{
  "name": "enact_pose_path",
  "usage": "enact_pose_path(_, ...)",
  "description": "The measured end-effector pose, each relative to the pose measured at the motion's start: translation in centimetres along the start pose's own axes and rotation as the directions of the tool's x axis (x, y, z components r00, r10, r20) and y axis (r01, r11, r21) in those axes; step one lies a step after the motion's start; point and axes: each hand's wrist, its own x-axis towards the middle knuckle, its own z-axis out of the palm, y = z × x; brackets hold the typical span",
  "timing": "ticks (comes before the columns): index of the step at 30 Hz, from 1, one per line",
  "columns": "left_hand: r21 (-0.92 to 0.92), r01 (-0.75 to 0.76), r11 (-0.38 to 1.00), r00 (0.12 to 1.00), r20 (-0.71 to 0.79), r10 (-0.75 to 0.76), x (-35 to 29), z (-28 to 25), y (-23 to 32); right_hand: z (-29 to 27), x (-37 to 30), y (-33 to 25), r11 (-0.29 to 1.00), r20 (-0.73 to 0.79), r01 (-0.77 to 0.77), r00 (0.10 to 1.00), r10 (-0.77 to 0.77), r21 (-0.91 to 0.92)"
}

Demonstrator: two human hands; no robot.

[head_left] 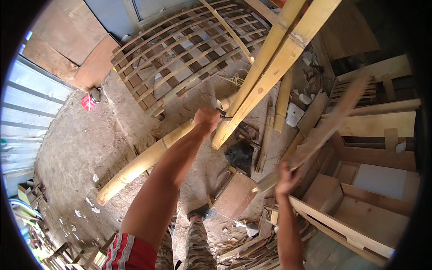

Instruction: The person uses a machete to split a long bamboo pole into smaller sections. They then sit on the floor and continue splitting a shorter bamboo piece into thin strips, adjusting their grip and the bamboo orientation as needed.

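The person seems to be working a thin, dark, blade-like tool [246, 118] at the long, pale yellow, split bamboo pole [274, 74], which is slanting from the top right of the frame down to the centre. For doing this well, the left hand [207, 118] should probably be keeping the tool level and square across the pole, with the wrist firm, and its knuckles should be staying outside the path of the long, brown wooden plank [321, 131]. The right hand [288, 177] should better be guiding this plank in a controlled way, aiming at the tool and not at the fingers.

The left fingers are curling tightly into a fist, apparently around the tool's handle, which they are mostly hiding. The tool is projecting to the right of this fist and crossing the pole near its lower end; how deep it is sitting in the wood, one cannot tell. The pole itself is lying just to the right of the left fingers, near the centre of the frame; whether they are touching it is not clear.

The right fingers are wrapping around the plank near its lower end, right of centre. The plank is appearing blurred, stretching toward the upper right.
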Motion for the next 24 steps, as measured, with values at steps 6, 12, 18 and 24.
enact_pose_path(6, 0.096, -0.052, 0.994, 0.997, -0.044, 0.057, 0.7, 0.6, -1.2, -0.8, -7.0, 5.7, 0.664, 0.220, -0.349, 0.756, 0.617, -0.662)
enact_pose_path(12, 0.116, -0.037, 0.993, 0.996, -0.074, 0.045, 0.4, 0.9, -0.3, -4.3, -3.9, 2.6, 0.724, 0.072, -0.190, 0.946, 0.315, -0.663)
enact_pose_path(18, -0.010, 0.029, 1.000, 0.999, 0.040, -0.029, -2.1, 2.0, 0.7, -1.4, 0.0, -10.4, 0.905, 0.110, -0.084, 0.984, 0.142, -0.417)
enact_pose_path(24, -0.185, 0.006, 0.983, 1.000, -0.018, -0.010, -2.8, 8.4, 5.8, -5.3, -5.1, -7.9, 0.953, 0.031, -0.013, 0.999, 0.023, -0.304)
